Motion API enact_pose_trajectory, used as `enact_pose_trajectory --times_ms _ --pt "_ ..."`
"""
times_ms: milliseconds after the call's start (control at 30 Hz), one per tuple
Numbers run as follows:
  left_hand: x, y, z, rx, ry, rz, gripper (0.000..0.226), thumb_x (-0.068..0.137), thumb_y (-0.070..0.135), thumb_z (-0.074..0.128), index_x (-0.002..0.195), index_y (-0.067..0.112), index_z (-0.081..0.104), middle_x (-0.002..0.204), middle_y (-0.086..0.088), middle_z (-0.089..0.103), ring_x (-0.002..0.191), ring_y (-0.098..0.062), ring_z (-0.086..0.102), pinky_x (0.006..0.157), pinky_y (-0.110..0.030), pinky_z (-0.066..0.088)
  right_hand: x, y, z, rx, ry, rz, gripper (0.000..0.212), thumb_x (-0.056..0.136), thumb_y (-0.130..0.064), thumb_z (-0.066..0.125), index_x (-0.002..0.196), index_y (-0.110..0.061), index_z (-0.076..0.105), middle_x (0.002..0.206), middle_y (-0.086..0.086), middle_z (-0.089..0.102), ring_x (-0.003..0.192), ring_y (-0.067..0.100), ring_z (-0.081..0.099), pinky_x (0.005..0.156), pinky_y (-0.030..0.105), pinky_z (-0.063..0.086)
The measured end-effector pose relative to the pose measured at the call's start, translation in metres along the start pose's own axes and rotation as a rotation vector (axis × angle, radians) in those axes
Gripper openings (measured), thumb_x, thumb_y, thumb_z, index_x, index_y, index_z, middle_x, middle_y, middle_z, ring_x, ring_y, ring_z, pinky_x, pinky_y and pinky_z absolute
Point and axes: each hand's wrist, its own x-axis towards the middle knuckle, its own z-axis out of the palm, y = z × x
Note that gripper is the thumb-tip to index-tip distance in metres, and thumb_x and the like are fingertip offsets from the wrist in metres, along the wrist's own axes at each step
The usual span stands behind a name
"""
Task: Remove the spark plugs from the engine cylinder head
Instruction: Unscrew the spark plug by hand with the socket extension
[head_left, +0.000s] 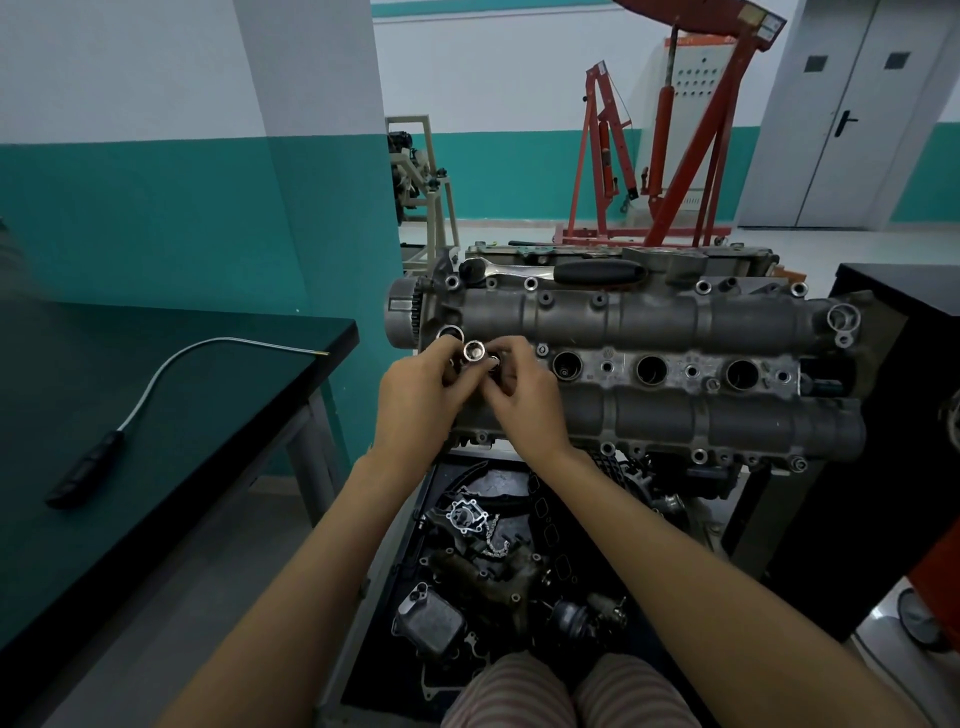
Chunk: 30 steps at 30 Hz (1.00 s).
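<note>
Nearest, a tray of loose engine parts (483, 566) lies below the 2 forearms. Above it, the left hand (415, 395) and right hand (522, 395) meet, their fingers (444, 356) curled round a shiny socket (474, 352) over the leftmost plug well of the cylinder head (649, 364); 3 open wells show to its right. Beyond, a ratchet (550, 273) rests on the head's far edge.

The grey cast cylinder head (649, 364) lies lengthwise on its stand, three round plug wells (652, 370) open in a row (dark inside); a chrome socket (474, 352) stands upright over its left end.
</note>
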Motion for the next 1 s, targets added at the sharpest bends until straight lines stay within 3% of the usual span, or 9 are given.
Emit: enact_pose_trajectory --times_ms 167,300,400,467,600,667,767,867,1000 --pt "0.0002 0.0024 -0.0007 0.014 -0.011 0.032 0.017 0.087 0.027 0.064 0.098 0.014 0.063 0.058 0.004 0.058 0.053 -0.015 0.056 0.050 -0.033 0.046 -0.0013 -0.0014 -0.0012 0.019 0.020 -0.066 0.019 0.091 -0.012 0.051 0.107 -0.011 0.061 0.070 -0.024 0.052 0.069 -0.009 0.052 0.061 0.007 0.037" --pt "0.0018 -0.0003 -0.0014 -0.018 -0.017 0.012 0.018 0.088 0.026 0.063 0.088 0.008 0.064 0.057 -0.004 0.060 0.053 -0.021 0.057 0.054 -0.042 0.047 0.0000 -0.0015 -0.0012 -0.038 -0.013 -0.113 0.028 0.092 -0.014 0.051 0.119 -0.013 0.058 0.090 -0.004 0.066 0.075 -0.002 0.053 0.069 0.008 0.041" --pt "0.0015 0.0017 0.0017 -0.024 0.026 -0.011 0.029 0.084 0.030 0.068 0.072 0.009 0.051 0.052 0.001 0.052 0.047 -0.019 0.049 0.046 -0.034 0.040 0.0001 -0.0007 -0.0005 -0.022 0.000 -0.012 0.025 0.087 -0.017 0.059 0.112 -0.016 0.056 0.075 -0.009 0.056 0.066 0.005 0.052 0.063 0.023 0.048" --pt "0.0003 0.0038 0.0014 -0.015 0.022 -0.006 0.023 0.083 0.033 0.068 0.078 0.014 0.055 0.055 0.004 0.054 0.049 -0.016 0.050 0.047 -0.030 0.040 -0.0011 0.0000 0.0001 0.016 -0.004 0.001 0.011 0.088 -0.019 0.056 0.099 -0.020 0.056 0.071 -0.009 0.055 0.066 0.009 0.055 0.061 0.034 0.050" --pt "0.0005 -0.0007 -0.0002 -0.056 -0.018 -0.011 0.021 0.086 0.026 0.065 0.102 0.012 0.066 0.064 -0.003 0.065 0.057 -0.018 0.061 0.058 -0.039 0.051 -0.0007 -0.0018 -0.0014 0.016 0.011 -0.096 0.025 0.092 -0.017 0.049 0.113 -0.013 0.062 0.091 -0.012 0.066 0.082 -0.002 0.058 0.072 0.014 0.046" --pt "0.0022 -0.0025 0.0001 -0.069 -0.006 -0.027 0.019 0.086 0.025 0.065 0.091 0.007 0.066 0.061 -0.006 0.063 0.056 -0.022 0.060 0.057 -0.044 0.050 0.0006 -0.0003 -0.0011 -0.012 -0.006 -0.115 0.029 0.092 -0.015 0.051 0.120 -0.013 0.059 0.097 -0.004 0.067 0.085 0.003 0.060 0.075 0.018 0.048" --pt "0.0021 -0.0002 0.0031 -0.041 0.036 -0.020 0.027 0.083 0.029 0.069 0.075 0.005 0.058 0.055 -0.004 0.057 0.051 -0.022 0.054 0.051 -0.042 0.046 0.0013 0.0007 0.0003 -0.021 -0.003 -0.007 0.026 0.086 -0.020 0.059 0.112 -0.017 0.058 0.077 -0.012 0.056 0.068 0.003 0.053 0.061 0.024 0.046" --pt "0.0005 0.0015 0.0027 -0.021 0.014 -0.005 0.019 0.083 0.029 0.068 0.088 0.011 0.066 0.062 -0.001 0.062 0.057 -0.020 0.059 0.054 -0.037 0.048 -0.0007 0.0022 0.0008 0.015 0.024 -0.017 0.015 0.088 -0.016 0.055 0.102 -0.016 0.061 0.066 -0.019 0.051 0.065 -0.003 0.052 0.058 0.015 0.040" --pt "0.0013 -0.0020 -0.0008 -0.032 -0.010 0.013 0.014 0.087 0.022 0.064 0.094 0.012 0.069 0.061 -0.001 0.063 0.056 -0.019 0.060 0.057 -0.039 0.050 0.0001 -0.0027 -0.0020 -0.008 -0.003 -0.114 0.028 0.092 -0.013 0.050 0.118 -0.013 0.060 0.096 -0.011 0.066 0.085 -0.001 0.060 0.075 0.015 0.047"
